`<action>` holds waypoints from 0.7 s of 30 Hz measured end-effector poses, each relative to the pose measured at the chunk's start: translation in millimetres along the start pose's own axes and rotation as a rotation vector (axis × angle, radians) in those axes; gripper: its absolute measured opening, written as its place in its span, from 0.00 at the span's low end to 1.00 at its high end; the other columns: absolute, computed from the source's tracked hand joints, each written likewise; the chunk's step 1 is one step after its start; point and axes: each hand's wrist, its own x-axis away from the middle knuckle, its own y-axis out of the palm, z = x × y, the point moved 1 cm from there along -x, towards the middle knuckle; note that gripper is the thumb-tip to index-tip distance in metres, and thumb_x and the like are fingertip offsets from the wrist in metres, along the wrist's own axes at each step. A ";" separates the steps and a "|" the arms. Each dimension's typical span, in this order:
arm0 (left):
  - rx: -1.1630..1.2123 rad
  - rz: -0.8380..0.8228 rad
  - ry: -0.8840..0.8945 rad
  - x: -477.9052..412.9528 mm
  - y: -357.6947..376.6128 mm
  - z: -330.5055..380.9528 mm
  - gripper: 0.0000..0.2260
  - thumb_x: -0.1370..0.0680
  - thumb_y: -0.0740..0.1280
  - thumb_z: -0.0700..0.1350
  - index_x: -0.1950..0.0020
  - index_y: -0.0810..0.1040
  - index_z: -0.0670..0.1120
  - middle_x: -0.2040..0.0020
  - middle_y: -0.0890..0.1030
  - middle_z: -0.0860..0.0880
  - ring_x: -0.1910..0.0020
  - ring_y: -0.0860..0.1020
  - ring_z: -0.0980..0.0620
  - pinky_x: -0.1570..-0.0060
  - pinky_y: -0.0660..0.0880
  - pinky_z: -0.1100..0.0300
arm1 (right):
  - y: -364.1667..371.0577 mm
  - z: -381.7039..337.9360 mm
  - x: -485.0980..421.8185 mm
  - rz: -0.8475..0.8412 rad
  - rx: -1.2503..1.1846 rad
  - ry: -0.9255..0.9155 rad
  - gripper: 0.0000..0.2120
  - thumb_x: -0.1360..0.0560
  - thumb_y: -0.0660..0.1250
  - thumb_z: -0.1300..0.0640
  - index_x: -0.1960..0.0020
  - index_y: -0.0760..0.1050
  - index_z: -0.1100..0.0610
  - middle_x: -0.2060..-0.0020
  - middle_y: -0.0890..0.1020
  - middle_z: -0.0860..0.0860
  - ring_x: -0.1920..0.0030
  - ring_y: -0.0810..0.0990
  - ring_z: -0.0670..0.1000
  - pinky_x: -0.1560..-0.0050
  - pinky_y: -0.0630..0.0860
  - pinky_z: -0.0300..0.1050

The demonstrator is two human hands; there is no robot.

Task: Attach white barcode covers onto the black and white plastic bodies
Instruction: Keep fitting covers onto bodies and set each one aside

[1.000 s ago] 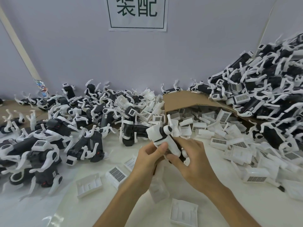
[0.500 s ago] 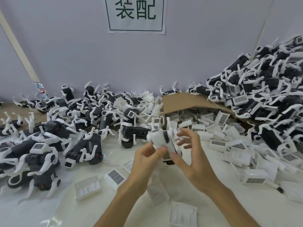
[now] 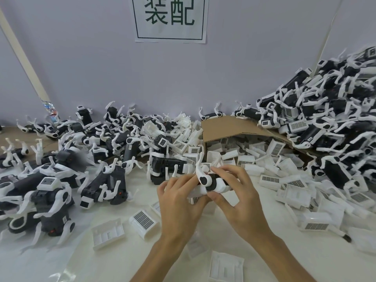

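Both hands hold one black and white plastic body [image 3: 211, 183] above the table's middle. My left hand [image 3: 179, 202] grips its lower left side, where a white barcode cover [image 3: 196, 198] shows under the body. My right hand [image 3: 238, 196] pinches the body's right end between thumb and curled fingers. A white leg of the body sticks up at the top. How the cover sits on the body is hidden by my fingers.
Heaps of black and white bodies lie at the left [image 3: 53, 192] and far right [image 3: 329, 127]. A tipped cardboard box [image 3: 230, 127] spills white covers [image 3: 284, 180]. Loose covers [image 3: 143, 221] lie on the white table near my wrists.
The held body has turned and dropped slightly, its black side and round white joint now facing up. My right hand's fingers have closed over its right end.
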 end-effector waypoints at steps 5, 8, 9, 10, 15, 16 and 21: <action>0.071 0.043 -0.019 2.1 0.7 2.5 0.12 0.29 0.69 0.59 0.49 0.82 0.55 0.49 0.77 0.67 0.48 0.75 0.60 0.41 0.63 0.58 | 6.0 -9.7 3.0 -0.012 -0.211 0.128 0.22 0.18 0.57 0.42 0.29 0.74 0.50 0.35 0.76 0.41 0.32 0.74 0.50 0.39 0.75 0.42; 0.135 0.064 -0.038 3.0 -0.3 5.8 0.15 0.29 0.69 0.59 0.48 0.84 0.54 0.49 0.76 0.70 0.47 0.73 0.68 0.38 0.63 0.60 | 2.6 -10.8 0.8 0.037 -0.333 0.214 0.19 0.16 0.53 0.50 0.32 0.77 0.51 0.37 0.80 0.42 0.35 0.78 0.49 0.45 0.80 0.46; 0.145 0.060 -0.048 3.3 -0.4 6.4 0.16 0.30 0.69 0.60 0.47 0.84 0.54 0.49 0.77 0.69 0.47 0.73 0.68 0.37 0.64 0.57 | 0.5 -10.5 0.4 0.044 -0.346 0.227 0.18 0.16 0.53 0.51 0.33 0.77 0.52 0.37 0.81 0.43 0.37 0.79 0.50 0.50 0.81 0.47; 0.139 0.056 -0.052 3.2 -0.1 6.9 0.16 0.30 0.69 0.60 0.48 0.84 0.54 0.49 0.78 0.67 0.48 0.73 0.67 0.37 0.66 0.52 | -1.6 -10.3 0.4 0.039 -0.364 0.230 0.18 0.16 0.54 0.51 0.34 0.78 0.52 0.38 0.81 0.44 0.38 0.80 0.51 0.53 0.82 0.47; -0.006 0.081 0.007 3.3 -0.6 9.8 0.14 0.30 0.69 0.61 0.53 0.83 0.53 0.53 0.82 0.60 0.54 0.78 0.54 0.43 0.70 0.45 | -2.4 -13.2 3.0 -0.052 -0.393 0.264 0.21 0.22 0.61 0.45 0.31 0.75 0.49 0.41 0.83 0.45 0.47 0.83 0.50 0.51 0.80 0.40; -0.034 0.090 0.028 3.2 -1.0 9.3 0.14 0.30 0.70 0.60 0.53 0.83 0.52 0.54 0.82 0.59 0.54 0.78 0.54 0.42 0.69 0.46 | -1.4 -13.6 3.2 -0.055 -0.381 0.260 0.21 0.22 0.61 0.45 0.31 0.75 0.48 0.41 0.83 0.44 0.48 0.83 0.49 0.50 0.80 0.40; -0.086 0.103 0.117 3.6 -3.8 6.3 0.12 0.29 0.71 0.59 0.51 0.83 0.53 0.53 0.81 0.59 0.54 0.79 0.58 0.34 0.62 0.52 | 2.3 -14.3 2.4 -0.012 -0.453 0.227 0.20 0.20 0.57 0.47 0.29 0.69 0.48 0.37 0.81 0.44 0.41 0.82 0.48 0.51 0.82 0.43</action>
